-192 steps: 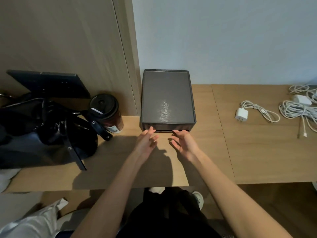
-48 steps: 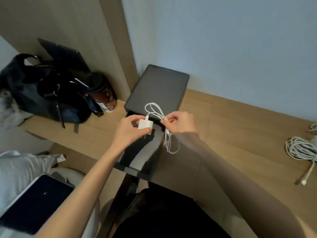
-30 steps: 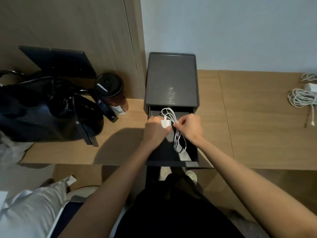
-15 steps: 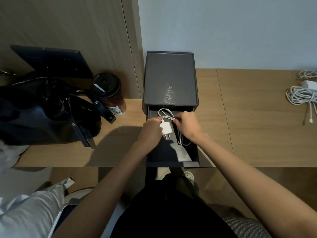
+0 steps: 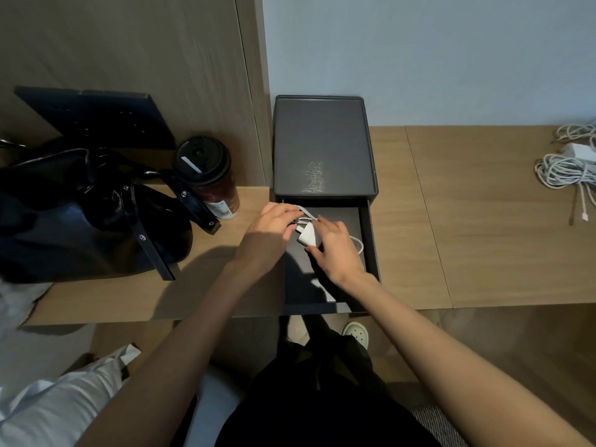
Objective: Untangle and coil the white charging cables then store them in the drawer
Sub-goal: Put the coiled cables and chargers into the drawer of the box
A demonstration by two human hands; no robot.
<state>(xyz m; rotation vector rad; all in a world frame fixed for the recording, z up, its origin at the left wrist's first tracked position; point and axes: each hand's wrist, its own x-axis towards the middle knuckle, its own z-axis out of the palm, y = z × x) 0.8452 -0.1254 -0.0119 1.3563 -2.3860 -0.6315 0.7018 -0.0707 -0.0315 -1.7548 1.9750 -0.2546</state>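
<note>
The dark grey drawer unit (image 5: 322,146) stands on the wooden desk with its drawer (image 5: 371,250) pulled out toward me. Low inside the drawer are both my hands, holding a white charger plug (image 5: 308,235) with its coiled white cable (image 5: 358,244). My left hand (image 5: 269,235) grips the cable loops beside the plug. My right hand (image 5: 335,248) curls over the plug and cable from the right. More tangled white cables (image 5: 562,167) with an adapter lie at the desk's far right.
A black handbag (image 5: 87,214) and a lidded drink cup (image 5: 208,175) sit left of the drawer unit. A dark panel (image 5: 96,119) leans on the wooden wall behind them. White cloth (image 5: 54,404) lies at the lower left, below the desk edge.
Both hands have lowered the plug and coiled cable deeper into the open drawer and nearer its back left. Earlier the drawer was shut and this cable lay on the desk.
</note>
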